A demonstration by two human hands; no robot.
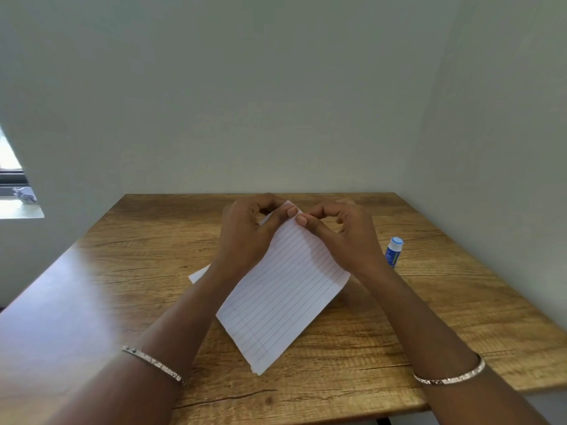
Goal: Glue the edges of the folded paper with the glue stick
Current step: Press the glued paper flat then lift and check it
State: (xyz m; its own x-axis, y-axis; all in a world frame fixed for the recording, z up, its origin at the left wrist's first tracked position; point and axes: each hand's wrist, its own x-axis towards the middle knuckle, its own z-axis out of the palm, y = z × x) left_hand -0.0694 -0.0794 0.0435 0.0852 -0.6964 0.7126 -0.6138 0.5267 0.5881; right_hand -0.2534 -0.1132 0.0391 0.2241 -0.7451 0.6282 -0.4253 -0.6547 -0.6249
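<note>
Two bare hands meet over the far middle of a brown wood-grain counter [122, 271], both pinching the same raised corner of a white lined sheet of folded paper [285, 296]. The left hand [245, 234] has its grip closed on that corner, thumb on the near face and fingers curled behind the sheet, where they are mostly hidden. The right hand [349, 237] does the same from the other side, its thumb tip touching the left thumb tip. The paper slopes down from the pinch toward the person like a diamond; its near corner lies at or just above the counter, and I cannot tell which. One side corner peeks out from behind the left forearm, and how many layers the fold has is hard to make out. A small blue-and-white glue stick [393, 252] stands upright on the counter just beyond the right wrist, apart from the paper; its label is too small to read. Each wrist wears a thin silver bracelet [153, 365]. Both forearms are cut off by the bottom edge. A pale grey-green wall [276, 102] rises behind, and a sliver of window [12, 179] shows at far left.
</note>
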